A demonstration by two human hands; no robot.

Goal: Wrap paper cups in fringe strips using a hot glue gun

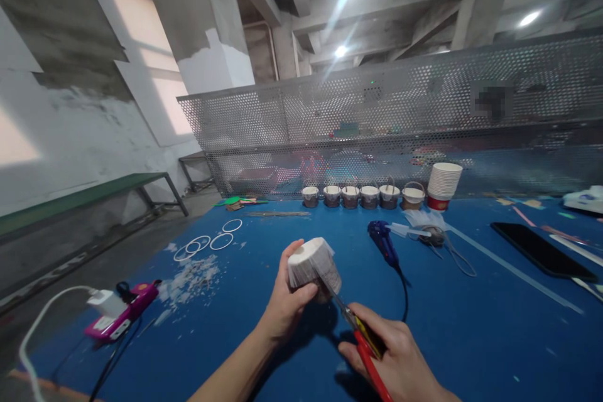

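My left hand (288, 295) is wrapped round a small paper cup (311, 260), tilted, with thin whitish wrapping on its side. In my right hand (393, 352) are scissors (362, 334) with red and yellow handles. Their blades point up and left, and the tips reach the wrapping near the cup's lower side. Whether the blades are cutting into it, I cannot tell. To the right of the cup lies a blue hot glue gun (384, 244) with its cord running down behind my right hand.
Several small buckets (350, 197) line the back edge beside a stack of paper cups (444, 183). White rings (221, 241) and scraps (195, 279) lie left, near a magenta power strip (123, 315). A phone (541, 250) and string (464, 260) lie right. Perforated metal panel (264, 122) stands behind.
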